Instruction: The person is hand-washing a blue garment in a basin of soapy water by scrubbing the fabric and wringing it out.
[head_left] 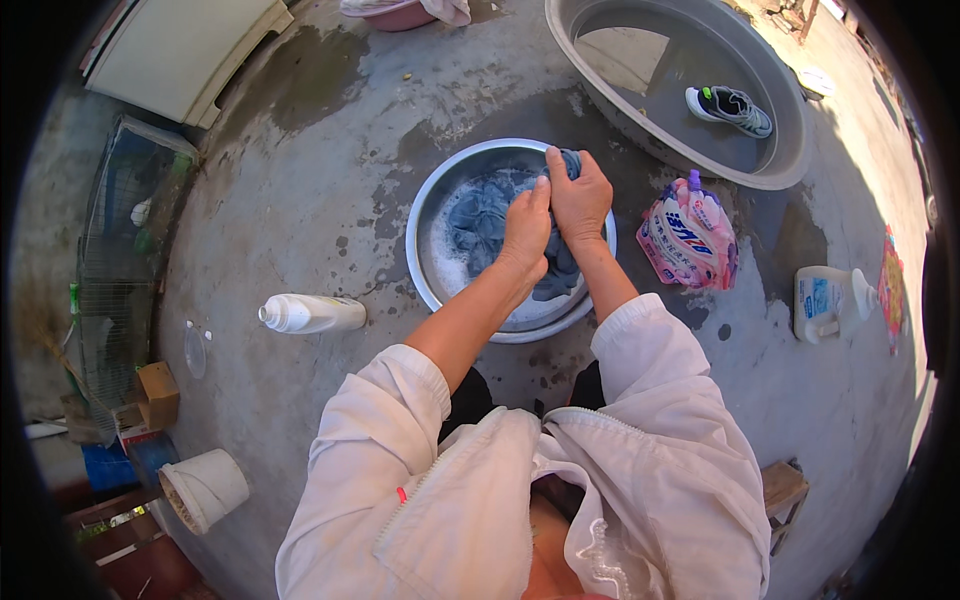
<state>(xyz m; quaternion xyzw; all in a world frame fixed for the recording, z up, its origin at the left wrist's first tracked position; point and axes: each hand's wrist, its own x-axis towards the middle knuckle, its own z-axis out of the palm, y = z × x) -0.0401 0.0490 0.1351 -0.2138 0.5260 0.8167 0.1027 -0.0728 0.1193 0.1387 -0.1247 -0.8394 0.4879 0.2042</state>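
Observation:
A round metal basin (427, 270) stands on the concrete floor before me, holding foamy white water. Dark blue-grey wet cloth (478, 222) lies bunched in it, partly under the suds. Over the basin's right half my left hand (527, 225) and my right hand (581, 198) are pressed close together, both closed on the cloth. A fold of it shows above the right hand's fingers, and more hangs below the wrists. The left fingers are partly hidden behind the hand.
To the right lie a pink detergent pouch (688, 235) and a white jug (832, 301). A white bottle (312, 313) stands left. A large grey tub (690, 165) with water and a sneaker (730, 109) is at far right. A white bucket (215, 488) lies tipped at lower left; a wooden stool (783, 488) sits lower right.

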